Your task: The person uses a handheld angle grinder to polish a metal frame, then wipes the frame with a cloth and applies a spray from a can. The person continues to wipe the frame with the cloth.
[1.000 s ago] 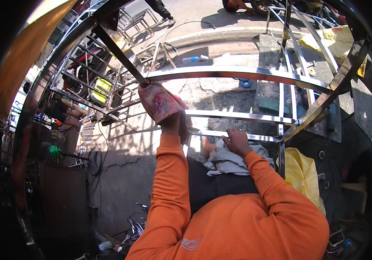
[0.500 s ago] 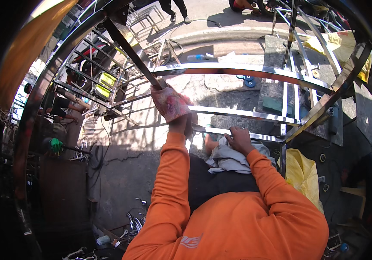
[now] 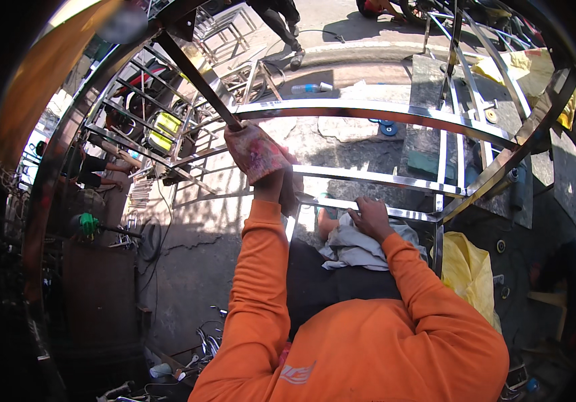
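Left hand [image 3: 256, 153], in worn pink-grey glove, fingers wrapped tight around dark metal bar [image 3: 197, 80] slanting up to upper left. Right hand [image 3: 370, 218] bare, fingers curled down on shiny steel rail [image 3: 395, 213], grey cloth [image 3: 358, 246] just below it. Rail part of polished steel frame [image 3: 381, 114] of curved and straight bars spread ahead, above concrete floor [image 3: 201, 234]. Orange sleeves enter from lower edge. Yellow bag [image 3: 469, 275] at right.
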Demonstrator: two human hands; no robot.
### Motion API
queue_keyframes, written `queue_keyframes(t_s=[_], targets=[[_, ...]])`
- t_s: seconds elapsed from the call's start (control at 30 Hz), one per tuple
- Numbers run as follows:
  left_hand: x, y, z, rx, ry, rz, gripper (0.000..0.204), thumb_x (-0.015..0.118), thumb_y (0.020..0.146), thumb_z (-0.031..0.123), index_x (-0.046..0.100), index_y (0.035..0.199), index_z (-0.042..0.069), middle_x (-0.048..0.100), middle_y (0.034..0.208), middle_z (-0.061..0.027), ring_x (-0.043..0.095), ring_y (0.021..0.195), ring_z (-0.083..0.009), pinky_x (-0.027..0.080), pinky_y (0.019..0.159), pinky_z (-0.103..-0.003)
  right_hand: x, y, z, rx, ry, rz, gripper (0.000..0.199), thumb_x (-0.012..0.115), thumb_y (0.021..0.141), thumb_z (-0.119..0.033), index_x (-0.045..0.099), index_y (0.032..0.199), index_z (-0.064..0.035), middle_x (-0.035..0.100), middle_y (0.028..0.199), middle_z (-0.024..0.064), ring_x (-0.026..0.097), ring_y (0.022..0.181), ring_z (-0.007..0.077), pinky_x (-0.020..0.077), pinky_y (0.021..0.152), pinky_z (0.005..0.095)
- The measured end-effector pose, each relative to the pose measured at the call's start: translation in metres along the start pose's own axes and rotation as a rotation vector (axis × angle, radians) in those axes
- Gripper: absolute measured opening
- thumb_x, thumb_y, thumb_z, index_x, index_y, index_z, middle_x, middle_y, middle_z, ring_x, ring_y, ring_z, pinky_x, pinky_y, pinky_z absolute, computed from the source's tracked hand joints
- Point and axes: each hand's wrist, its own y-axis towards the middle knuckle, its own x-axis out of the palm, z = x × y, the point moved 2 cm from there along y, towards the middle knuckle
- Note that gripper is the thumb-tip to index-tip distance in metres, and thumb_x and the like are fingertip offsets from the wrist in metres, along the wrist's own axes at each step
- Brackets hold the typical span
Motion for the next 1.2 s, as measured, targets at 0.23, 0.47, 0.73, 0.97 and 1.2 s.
queue_keyframes(t_s=[0.23,0.47,0.73,0.97,1.2], targets=[[0.039,-0.026,0.033,0.031,0.38,-0.045,0.072,0.073,0.079,0.011,0.033,0.138,0.011,0.052,0.102,-0.0062,0.059,0.074,-0.0188,0.053,0.061,-0.03,-0.001,-0.003,-0.001,-0.025,-0.041,0.03,0.034,0.062,0.091,-0.039,0.061,0.1,-0.0058,0.066,0.097,0.0134,0.064,0.094,0.0344,0.0445,0.087,0.0505],[0.055,-0.048,0.045,-0.067,0.225,0.046,0.043,0.055,0.097,0.011,0.035,0.135,0.014,0.055,0.091,-0.0062,0.056,0.052,-0.0181,0.053,0.046,-0.032,-0.001,0.0,-0.001,0.017,0.001,-0.056,0.035,0.063,0.09,-0.039,0.062,0.102,-0.0058,0.067,0.1,0.0149,0.064,0.099,0.0336,0.043,0.096,0.0533],[0.03,-0.037,0.025,-0.147,0.073,0.148,0.031,0.054,0.097,0.018,0.048,0.127,0.009,0.06,0.093,-0.0079,0.062,0.06,-0.0217,0.057,0.048,-0.036,-0.001,0.001,0.0,0.023,-0.034,-0.024,0.036,0.062,0.091,-0.041,0.062,0.098,-0.0061,0.067,0.096,0.0139,0.065,0.095,0.0333,0.0448,0.089,0.0516],[-0.001,0.01,0.007,0.439,0.796,-0.143,0.065,0.073,0.082,0.017,0.041,0.136,0.001,0.053,0.126,-0.0164,0.051,0.121,-0.03,0.04,0.107,-0.039,0.002,0.0,0.0,0.025,-0.01,-0.005,0.034,0.062,0.09,-0.04,0.063,0.098,-0.007,0.068,0.095,0.0142,0.065,0.092,0.033,0.0438,0.089,0.05],[-0.033,-0.021,-0.038,0.827,1.648,-0.34,0.064,0.07,0.084,0.036,0.044,0.134,0.005,0.052,0.123,-0.0124,0.049,0.118,-0.0292,0.041,0.103,-0.038,0.002,0.0,0.004,0.01,0.037,-0.016,0.035,0.065,0.088,-0.039,0.062,0.098,-0.0063,0.068,0.09,0.015,0.065,0.09,0.0339,0.0451,0.087,0.0512]])
